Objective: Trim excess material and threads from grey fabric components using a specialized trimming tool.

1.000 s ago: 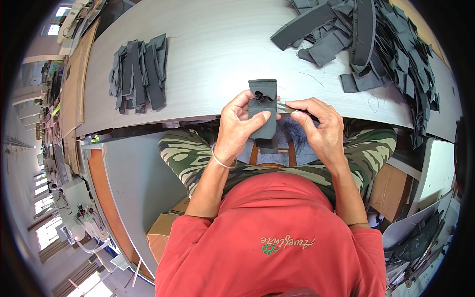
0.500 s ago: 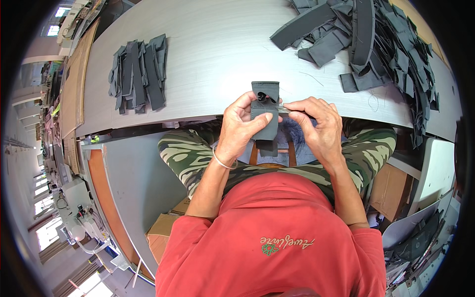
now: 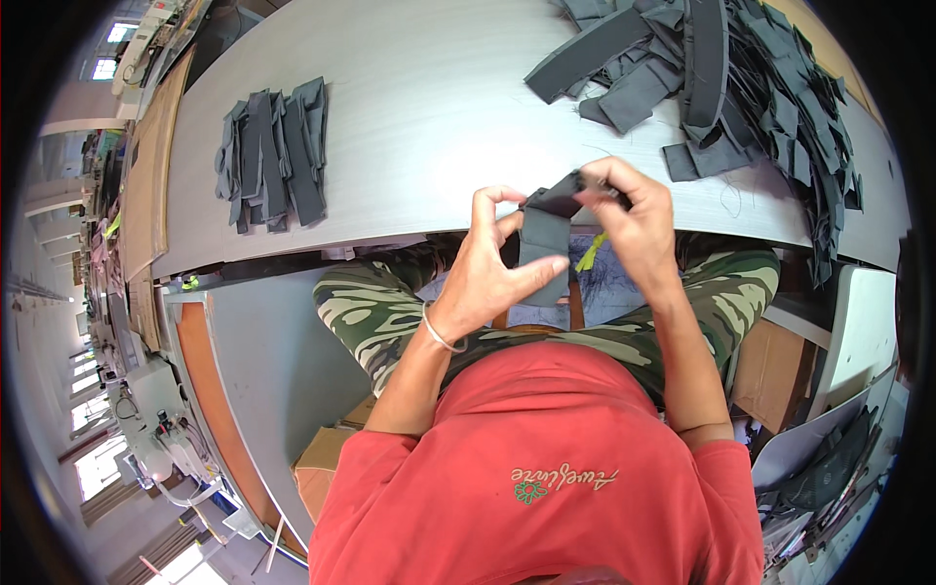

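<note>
A dark grey fabric strip, folded over on itself, is held up at the table's front edge, above my lap. My left hand grips its left side, thumb lying across the front and fingers curled behind. At the strip's upper end, my right hand pinches the cloth between thumb and fingers; motion smears these fingertips. A yellow-green ribbon dangles below the right hand. Something dark shows within that hand, too blurred to name.
A small stack of grey strips lies at the table's left. A large heap of similar strips covers the right side, some hanging over the edge. Loose threads lie on the pale table. Cardboard boxes stand below.
My right hand has moved up to the strip's upper end, tilting it rightward. The yellow-green ribbon has come into view. My left fingers have spread and shifted slightly on the cloth.
</note>
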Available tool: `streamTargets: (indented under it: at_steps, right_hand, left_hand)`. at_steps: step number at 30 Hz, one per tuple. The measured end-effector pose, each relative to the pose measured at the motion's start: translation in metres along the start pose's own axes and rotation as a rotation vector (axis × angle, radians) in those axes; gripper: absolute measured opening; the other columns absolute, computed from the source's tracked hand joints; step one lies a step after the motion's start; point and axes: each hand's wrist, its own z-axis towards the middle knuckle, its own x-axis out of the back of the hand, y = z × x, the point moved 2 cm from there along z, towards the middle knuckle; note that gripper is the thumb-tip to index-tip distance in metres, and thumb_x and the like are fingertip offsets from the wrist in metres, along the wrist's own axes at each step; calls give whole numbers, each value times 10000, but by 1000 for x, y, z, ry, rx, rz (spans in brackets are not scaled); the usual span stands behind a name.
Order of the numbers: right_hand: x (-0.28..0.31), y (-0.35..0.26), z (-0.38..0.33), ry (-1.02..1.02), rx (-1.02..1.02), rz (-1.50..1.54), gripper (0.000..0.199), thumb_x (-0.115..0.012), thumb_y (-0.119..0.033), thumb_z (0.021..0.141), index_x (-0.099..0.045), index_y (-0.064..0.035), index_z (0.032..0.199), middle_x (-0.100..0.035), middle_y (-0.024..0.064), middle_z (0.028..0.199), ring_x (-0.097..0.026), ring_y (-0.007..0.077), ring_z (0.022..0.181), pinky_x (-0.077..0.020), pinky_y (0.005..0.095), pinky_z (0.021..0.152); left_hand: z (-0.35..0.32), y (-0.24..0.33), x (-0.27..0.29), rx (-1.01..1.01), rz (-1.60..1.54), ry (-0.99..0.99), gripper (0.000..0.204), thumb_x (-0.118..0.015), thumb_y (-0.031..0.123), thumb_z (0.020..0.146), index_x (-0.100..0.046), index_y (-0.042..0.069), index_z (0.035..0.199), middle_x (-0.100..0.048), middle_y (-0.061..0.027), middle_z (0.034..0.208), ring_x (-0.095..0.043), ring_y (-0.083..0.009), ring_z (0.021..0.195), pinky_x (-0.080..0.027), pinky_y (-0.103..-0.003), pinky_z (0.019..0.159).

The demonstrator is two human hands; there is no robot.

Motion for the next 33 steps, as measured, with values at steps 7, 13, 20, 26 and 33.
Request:
streamTargets:
  at_steps: [7,13,20,26,33]
  right_hand:
    - [5,-8,4,-17,-125,154,32,-661,-17,830,-631,-12,819,-519,-70,703,-402,15,652,-310,190,582]
    - [2,-15,-8,51,112,-84,187,-642,35,721,-699,-38,884,-594,-8,672,-467,86,579,-357,236,556]
    - [-6,-9,-21,8,367,-384,442,-574,21,549,-716,-97,950,-597,48,676,-487,200,561,-348,298,595]
    - [1,-6,-14,34,-128,185,91,-677,-81,870,-669,10,879,-544,-48,679,-467,23,704,-379,193,616]
    - [3,1,-5,47,-129,184,67,-683,-71,858,-673,-6,851,-543,-58,687,-437,18,641,-349,192,574]
  left_hand:
    - [9,20,6,-59,362,12,270,-661,222,892,-584,11,1041,-608,-16,899,-520,-65,818,-442,-240,719]
    - [15,12,7,35,168,188,247,-613,229,910,-627,-11,853,-546,-4,633,-455,-46,614,-403,-245,549]
    - [17,3,10,10,-5,204,237,-608,178,912,-622,-25,790,-473,54,606,-402,-28,590,-340,-240,504]
    - [12,4,9,110,185,177,261,-664,228,881,-686,-27,932,-516,7,623,-424,-65,587,-396,-257,563]
    - [8,13,16,-117,594,112,282,-685,192,846,-676,-22,1030,-600,-90,909,-578,-178,799,-457,-309,713]
